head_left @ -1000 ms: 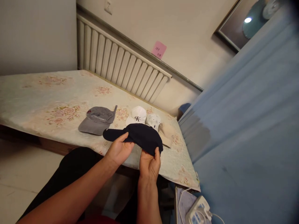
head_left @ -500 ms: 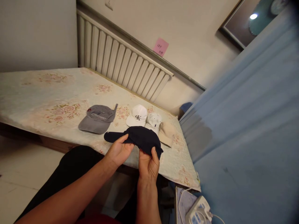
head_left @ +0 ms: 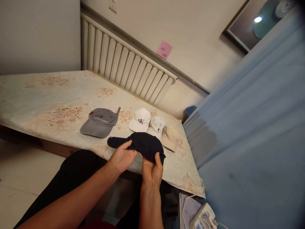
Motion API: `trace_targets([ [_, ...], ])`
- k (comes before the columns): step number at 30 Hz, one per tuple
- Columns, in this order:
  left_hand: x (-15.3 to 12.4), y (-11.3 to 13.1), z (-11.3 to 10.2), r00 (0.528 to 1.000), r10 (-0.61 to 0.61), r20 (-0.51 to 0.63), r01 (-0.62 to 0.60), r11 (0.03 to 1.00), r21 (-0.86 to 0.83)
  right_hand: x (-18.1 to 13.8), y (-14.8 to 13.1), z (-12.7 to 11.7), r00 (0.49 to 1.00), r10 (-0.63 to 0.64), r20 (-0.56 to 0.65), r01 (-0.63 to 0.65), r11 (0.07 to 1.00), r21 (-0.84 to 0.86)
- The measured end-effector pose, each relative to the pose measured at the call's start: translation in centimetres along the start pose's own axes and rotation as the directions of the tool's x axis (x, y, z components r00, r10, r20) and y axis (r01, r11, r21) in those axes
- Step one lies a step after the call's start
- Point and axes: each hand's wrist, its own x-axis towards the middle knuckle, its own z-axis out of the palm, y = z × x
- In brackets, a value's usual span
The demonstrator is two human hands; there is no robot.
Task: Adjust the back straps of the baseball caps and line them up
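Note:
A dark navy baseball cap (head_left: 146, 144) is held up between both hands above the bed's front edge, its brim pointing left. My left hand (head_left: 124, 156) grips the lower edge where brim and crown meet, thumb on top. At the back of the crown, my right hand (head_left: 152, 167) pinches the rim, its fingers partly hidden beneath. Behind the navy cap sit a white cap (head_left: 140, 119) with black CK letters, another white cap (head_left: 156, 124) with a small dark emblem, and a beige cap (head_left: 169, 139). To the left lies a grey cap (head_left: 101, 122) with its strap sticking out.
The floral-covered bed (head_left: 35, 105) stands against a radiator (head_left: 126, 60). On the right hangs a blue curtain (head_left: 250, 127). A white power strip (head_left: 203, 218) with cords lies on a small stand at lower right. My knee (head_left: 81, 162) is close to the bed's edge.
The view has tilted slightly, so the scene sits a little lower. The navy cap is marginally lower against the caps behind it; both hands keep their hold.

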Motion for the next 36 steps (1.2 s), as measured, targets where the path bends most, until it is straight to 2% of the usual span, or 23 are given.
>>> trace_targets([
  [7, 0.5, -0.5, -0.4, 1.000, 0.024, 0.021, -0.024, 1.000, 0.000, 0.1, 0.3, 0.0, 0.999, -0.023, 0.029, 0.022, 0.999, 0.048],
  [17, 0.4, -0.6, -0.2, 0.998, 0.044, 0.033, -0.045, 0.999, 0.008, 0.6, -0.3, -0.5, 0.998, -0.059, 0.016, 0.059, 0.998, 0.020],
  [20, 0.3, -1.4, -0.1, 0.999, -0.016, 0.034, 0.014, 0.998, 0.056, 0.1, 0.7, -0.3, 0.998, -0.059, 0.037, 0.059, 0.998, -0.005],
  [24, -0.1, -2.2, 0.0, 0.991, -0.131, 0.043, 0.126, 0.987, 0.097, -0.2, 2.1, -0.2, 0.999, -0.035, -0.009, 0.034, 0.995, -0.099],
  [31, -0.3, -0.9, 0.1, 0.992, 0.033, 0.119, -0.035, 0.999, 0.011, 0.4, 1.2, -0.5, 1.000, -0.028, 0.011, 0.028, 0.999, -0.042],
  [36, -0.7, -0.5, 0.2, 0.978, 0.028, 0.205, -0.031, 0.999, 0.015, 0.4, 0.6, -0.6, 1.000, 0.004, 0.020, -0.004, 1.000, -0.015],
])
